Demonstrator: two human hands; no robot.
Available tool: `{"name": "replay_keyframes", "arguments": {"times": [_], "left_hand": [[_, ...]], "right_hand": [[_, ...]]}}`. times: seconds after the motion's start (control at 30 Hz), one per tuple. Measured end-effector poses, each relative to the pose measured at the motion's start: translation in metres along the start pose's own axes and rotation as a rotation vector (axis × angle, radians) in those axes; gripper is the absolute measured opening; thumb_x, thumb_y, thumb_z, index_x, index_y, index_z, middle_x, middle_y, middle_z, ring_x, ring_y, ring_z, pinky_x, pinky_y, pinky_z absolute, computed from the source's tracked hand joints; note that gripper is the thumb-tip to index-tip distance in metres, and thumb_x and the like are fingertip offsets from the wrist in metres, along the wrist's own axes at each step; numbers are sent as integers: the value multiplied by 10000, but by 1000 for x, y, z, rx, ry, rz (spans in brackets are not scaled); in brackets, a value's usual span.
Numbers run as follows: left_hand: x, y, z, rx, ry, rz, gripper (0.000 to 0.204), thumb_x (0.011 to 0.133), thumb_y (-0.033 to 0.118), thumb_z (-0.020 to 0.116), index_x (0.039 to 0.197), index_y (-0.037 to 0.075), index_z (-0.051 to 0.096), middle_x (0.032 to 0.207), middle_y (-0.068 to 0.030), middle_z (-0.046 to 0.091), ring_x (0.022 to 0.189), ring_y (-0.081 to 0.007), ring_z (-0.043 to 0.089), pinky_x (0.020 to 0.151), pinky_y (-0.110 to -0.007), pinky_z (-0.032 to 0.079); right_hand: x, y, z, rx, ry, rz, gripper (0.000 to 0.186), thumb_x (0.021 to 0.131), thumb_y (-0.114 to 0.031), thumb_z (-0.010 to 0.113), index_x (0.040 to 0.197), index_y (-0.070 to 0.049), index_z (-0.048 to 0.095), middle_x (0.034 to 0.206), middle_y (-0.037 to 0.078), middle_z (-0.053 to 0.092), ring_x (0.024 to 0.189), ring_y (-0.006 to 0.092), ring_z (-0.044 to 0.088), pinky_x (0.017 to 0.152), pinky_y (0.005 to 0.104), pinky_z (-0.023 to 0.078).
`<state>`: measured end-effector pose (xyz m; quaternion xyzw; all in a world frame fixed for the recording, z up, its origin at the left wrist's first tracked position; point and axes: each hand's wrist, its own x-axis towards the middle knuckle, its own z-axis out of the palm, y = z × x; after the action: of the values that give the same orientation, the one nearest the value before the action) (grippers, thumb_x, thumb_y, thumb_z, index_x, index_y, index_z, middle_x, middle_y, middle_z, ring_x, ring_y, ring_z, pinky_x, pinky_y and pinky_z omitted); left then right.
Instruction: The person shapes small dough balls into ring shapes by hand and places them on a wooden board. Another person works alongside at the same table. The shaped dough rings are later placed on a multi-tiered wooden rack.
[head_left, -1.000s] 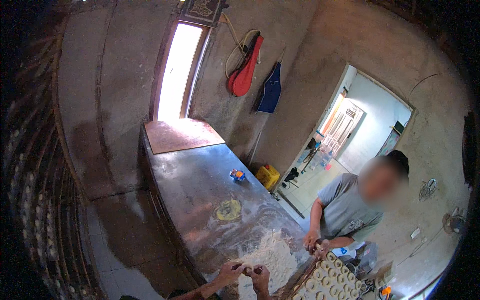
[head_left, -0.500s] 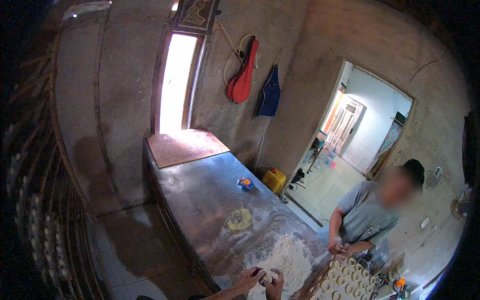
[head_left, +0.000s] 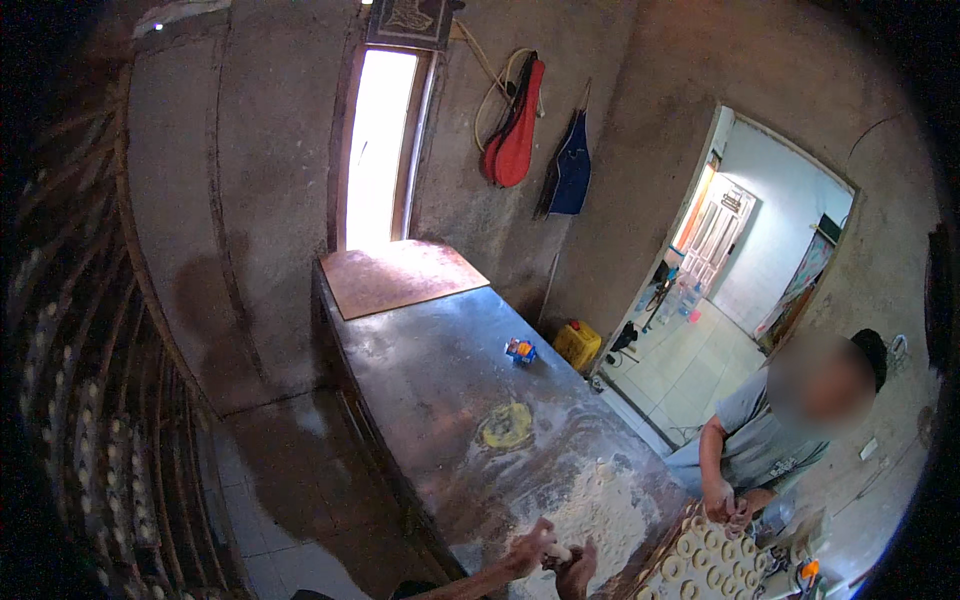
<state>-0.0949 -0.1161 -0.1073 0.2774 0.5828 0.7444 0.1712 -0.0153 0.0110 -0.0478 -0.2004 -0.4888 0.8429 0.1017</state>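
A small pale piece of dough [head_left: 560, 553] is between my two hands, over the near end of the table. My left hand [head_left: 532, 548] has its fingers closed on the dough from the left. From the right, my right hand [head_left: 577, 572] grips it too, its fingers curled. Part of the dough is hidden by my fingers. White flour [head_left: 605, 515] lies heaped and spread just beyond and beside my hands. Farther up the table is a flat yellowish patch of dough [head_left: 507, 427].
The long dark table [head_left: 400, 365] carries a blue-and-orange packet [head_left: 520, 351] and a brown board [head_left: 400, 280] at its far end. At right, a co-worker's hands [head_left: 735, 513] work over a tray of several dough rings [head_left: 715, 577]. A yellow jerrycan [head_left: 577, 346] stands beyond the table.
The whole view has shifted, so the room appears farther right and slightly higher. My fingers have changed position around the dough, which shows less round now.
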Motion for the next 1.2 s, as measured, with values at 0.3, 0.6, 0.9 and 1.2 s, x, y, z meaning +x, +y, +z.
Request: {"name": "replay_keyframes", "arguments": {"times": [0.3, 0.6, 0.9, 1.2], "left_hand": [[-5, -77, 46, -910, -36, -376, 339, 1061, 388, 367, 990, 94, 520, 1162, -124, 537, 1144, -283, 571, 725, -420, 459], [-18, 22, 26, -205, 47, -479, 347, 1037, 374, 430, 1024, 80, 613, 991, -134, 598, 767, -227, 567, 741, -377, 555], [-15, 32, 61, -548, -107, -269, 372, 1026, 342, 476, 1155, 10, 583, 961, -128, 633, 806, -246, 634, 628, -395, 560], [-50, -5, 154, 1016, -452, 153, 336, 1003, 317, 470, 1175, 55, 591, 1145, -134, 636, 919, -307, 628, 756, -413, 492]], "right_hand": [[-2, 25, -20, -374, 126, -146, 488, 957, -453, 537, 993, 26, 616, 748, 81, 613, 636, 176, 555, 599, 358, 524], [-15, 51, -39, -550, 125, -194, 595, 1006, -502, 442, 1097, 67, 592, 800, 108, 591, 693, 161, 496, 536, 368, 457], [-63, -20, -23, -739, 119, -382, 372, 958, -319, 489, 946, 24, 632, 829, 149, 621, 740, 224, 564, 599, 388, 455], [-154, -102, -61, -991, 322, -364, 327, 915, -272, 502, 817, -2, 658, 698, 204, 619, 632, 363, 581, 594, 444, 450]]}}
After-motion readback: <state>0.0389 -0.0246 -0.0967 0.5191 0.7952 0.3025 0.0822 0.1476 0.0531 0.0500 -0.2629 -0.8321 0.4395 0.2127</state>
